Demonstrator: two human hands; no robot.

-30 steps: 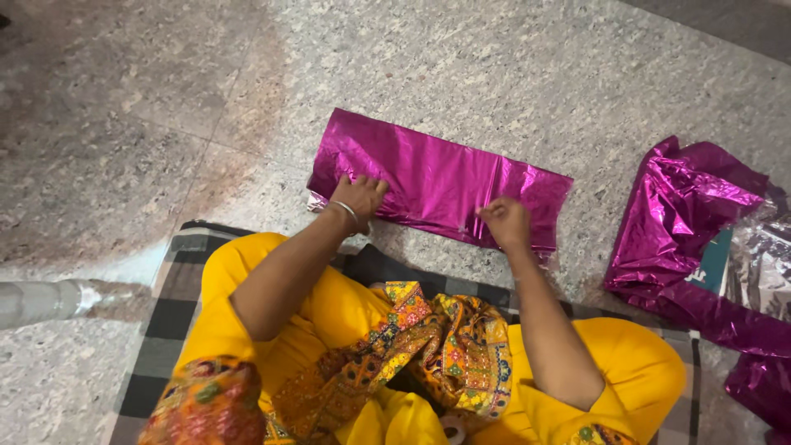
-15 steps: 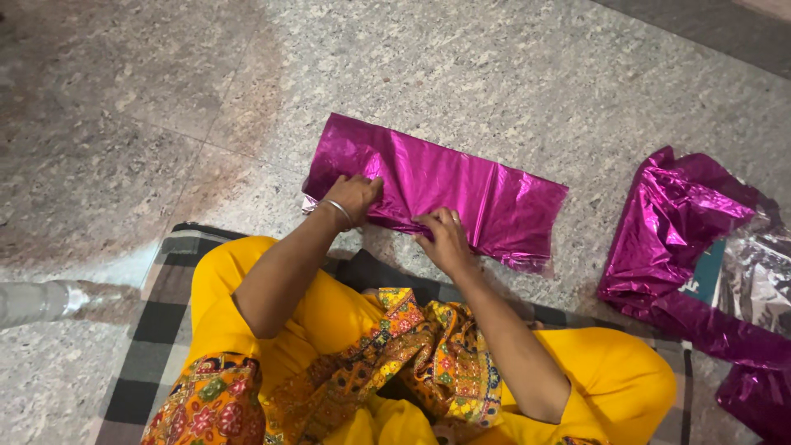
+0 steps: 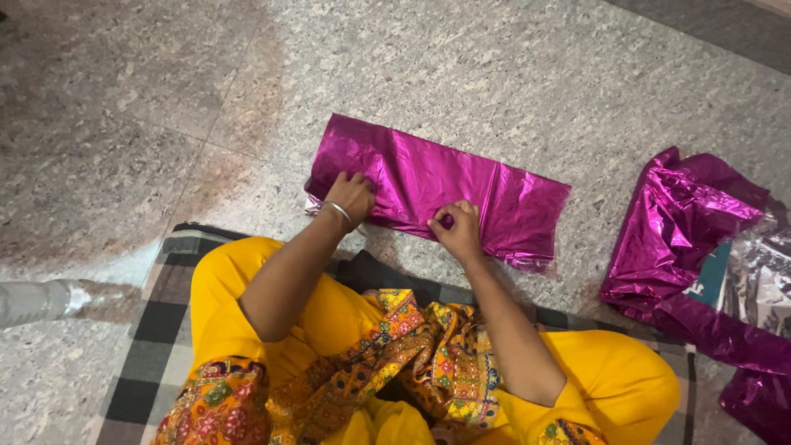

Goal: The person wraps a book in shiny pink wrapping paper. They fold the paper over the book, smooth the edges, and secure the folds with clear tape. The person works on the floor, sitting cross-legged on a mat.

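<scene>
A long flat package wrapped in shiny magenta foil [image 3: 449,185] lies on the speckled stone floor in front of me. My left hand [image 3: 350,196], with a silver bangle at the wrist, presses down on its left near part. My right hand [image 3: 456,230] pinches the foil's near edge around the middle of the package, a bit of magenta showing between the fingers.
A crumpled heap of more magenta foil [image 3: 688,227] lies at the right, over a teal item [image 3: 707,278] and clear plastic [image 3: 762,276]. I sit on a black-and-grey checked mat [image 3: 152,330]. A pale cylinder [image 3: 33,301] lies at the far left.
My right hand slid left along the near edge from the package's right end to its middle and now pinches the foil. The left hand stayed pressed at the left part.
</scene>
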